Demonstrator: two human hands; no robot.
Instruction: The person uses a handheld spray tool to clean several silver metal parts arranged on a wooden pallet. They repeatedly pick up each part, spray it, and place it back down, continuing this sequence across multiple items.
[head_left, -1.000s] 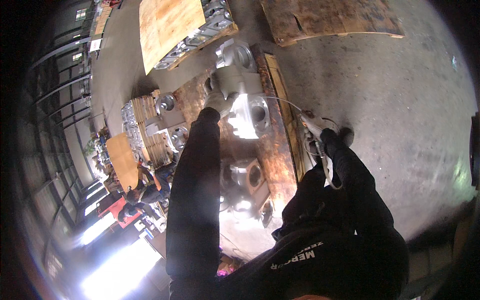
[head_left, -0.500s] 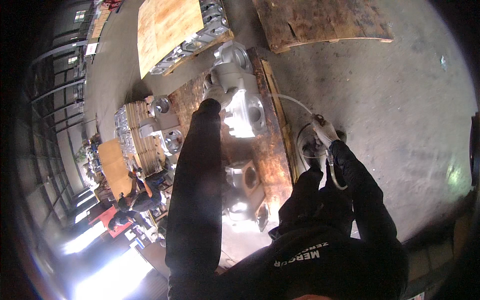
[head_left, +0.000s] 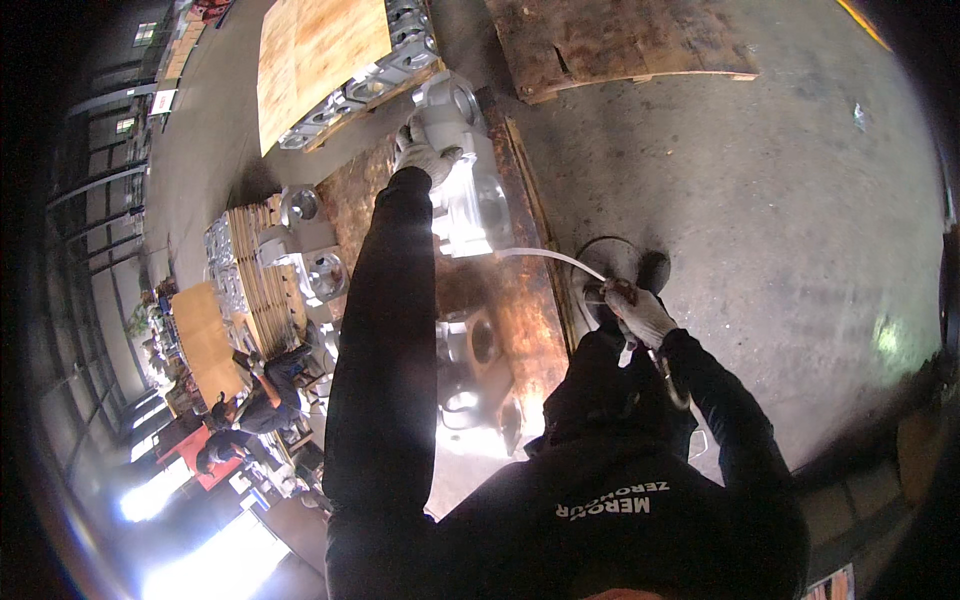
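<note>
A silvery metal casting with round openings lies on a rust-brown board. My gloved left hand grips its left side near the far end, thumb spread from the fingers. In my gloved right hand is an air blow gun, fingers wrapped round it. The gun's long, pale, curved tube reaches left to the casting's near end; whether the tip touches is hard to tell. Below that hand hangs a hose. Closer to me, another casting sits on the same board, partly washed out by glare.
A plywood-topped stack of castings stands at the far left, with a worn wooden board far right. Layered castings stand left. A round-rimmed container is on the floor by my legs. People work at the left.
My right hand has come nearer to me, and the tube's tip has moved from the casting's right side to its near end. My left hand stays on the casting. The view has shifted slightly.
</note>
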